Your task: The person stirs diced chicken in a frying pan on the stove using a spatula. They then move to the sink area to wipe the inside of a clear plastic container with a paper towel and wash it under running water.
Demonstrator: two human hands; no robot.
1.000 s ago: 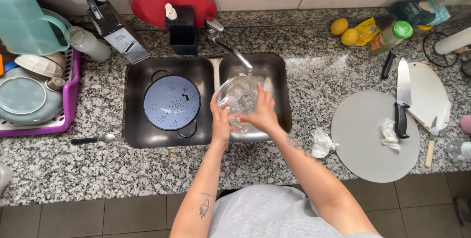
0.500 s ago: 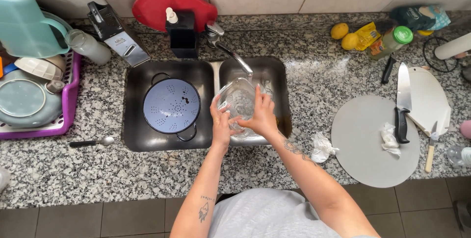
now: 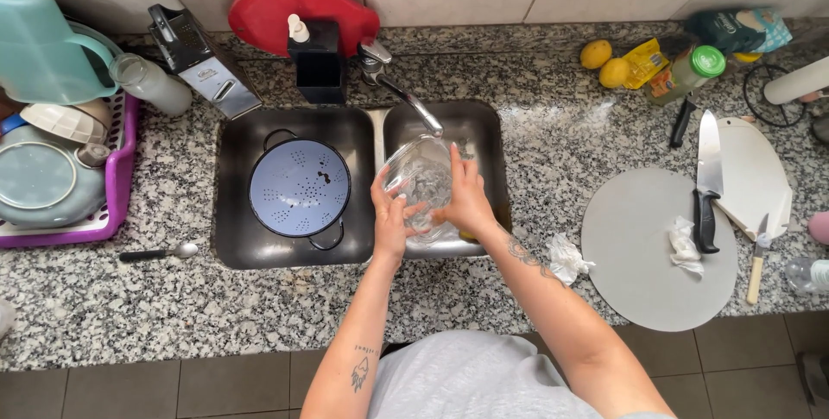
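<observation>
Clear glass, a bowl, is held over the right sink basin, under the faucet. It is gripped at its near rim by the left hand, fingers curled around the edge, and pressed from the right by the right hand, fingers spread flat. A blue colander is seen in the left basin.

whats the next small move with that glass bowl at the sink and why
Probably tilt the glass bowl a little further under the faucet. The left hand and right hand hold it over the right sink basin, just beneath the spout, so a small turn would bring its inner wall under the spout.
</observation>
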